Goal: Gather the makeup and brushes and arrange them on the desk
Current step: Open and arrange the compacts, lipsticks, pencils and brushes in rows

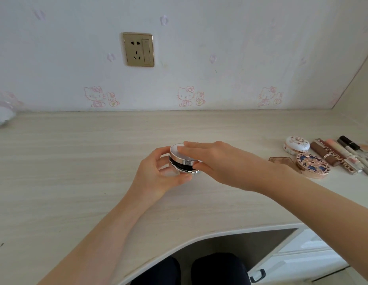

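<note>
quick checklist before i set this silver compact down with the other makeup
1. Grip: left hand cups the silver compact from below, right hand lies flat on its lid. Ok.
2. Lid closed: a dark gap shows between lid and base. Not ok.
3. Clasp lined up: too small to see. Cannot tell.
4. Bare desk left of the brown angular case and the floral compact. Ok.
5. White round compact and the tubes lie flat and apart from the hands. Ok.
</note>
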Available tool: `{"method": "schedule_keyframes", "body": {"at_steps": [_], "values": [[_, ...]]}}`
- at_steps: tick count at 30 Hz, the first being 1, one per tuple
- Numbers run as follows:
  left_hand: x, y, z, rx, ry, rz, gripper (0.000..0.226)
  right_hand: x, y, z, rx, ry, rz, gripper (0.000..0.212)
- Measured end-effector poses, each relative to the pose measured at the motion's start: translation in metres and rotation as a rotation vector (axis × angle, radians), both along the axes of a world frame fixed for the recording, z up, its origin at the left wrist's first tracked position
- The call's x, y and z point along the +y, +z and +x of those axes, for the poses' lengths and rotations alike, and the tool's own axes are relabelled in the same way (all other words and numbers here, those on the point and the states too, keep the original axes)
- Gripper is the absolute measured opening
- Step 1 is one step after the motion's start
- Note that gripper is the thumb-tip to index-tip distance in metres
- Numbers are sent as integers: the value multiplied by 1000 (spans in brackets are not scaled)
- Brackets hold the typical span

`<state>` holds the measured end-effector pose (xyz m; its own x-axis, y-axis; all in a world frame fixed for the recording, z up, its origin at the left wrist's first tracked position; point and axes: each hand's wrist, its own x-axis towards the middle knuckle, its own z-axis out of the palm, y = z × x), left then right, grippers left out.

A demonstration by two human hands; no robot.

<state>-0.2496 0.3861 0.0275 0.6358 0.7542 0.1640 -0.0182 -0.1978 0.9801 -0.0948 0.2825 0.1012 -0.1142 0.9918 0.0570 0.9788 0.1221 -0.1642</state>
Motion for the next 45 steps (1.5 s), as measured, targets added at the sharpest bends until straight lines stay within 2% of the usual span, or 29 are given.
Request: {"method": "schedule_keyframes", "body": {"at_steps": [4,9,13,17,20,23,28,33,36,42,45], "values": [[2,-2,0,44,-9,13,74,-2,-10,-2,-83,44,114,50],[7,-10,1,167,-61,103,107,-7,-22,-1,-56,73,161,46],[2,-5,1,370,-82,297,94,-12,-33,-1,-53,85,158,38],[2,-4,0,508,-87,485,91,-17,-46,1,-29,59,153,39],[4,-6,-2,563,-96,509,91,-17,-48,-1,76,15,131,37],[6,-8,-3,605,-85,503,106,-16,-42,-3,98,-2,105,35],[2,-7,-8,629,-63,500,118,-14,-35,-5,95,-10,61,35],[-3,-7,-15,509,93,483,108,-12,-35,-5,60,-14,46,35],[-4,-6,-15,487,115,468,102,-10,-32,-5,73,-15,48,35],[-3,-6,-14,488,111,433,105,0,-23,1,140,-33,5,39],[-1,-8,-15,471,110,401,107,8,-20,8,247,-88,-7,35]]}}
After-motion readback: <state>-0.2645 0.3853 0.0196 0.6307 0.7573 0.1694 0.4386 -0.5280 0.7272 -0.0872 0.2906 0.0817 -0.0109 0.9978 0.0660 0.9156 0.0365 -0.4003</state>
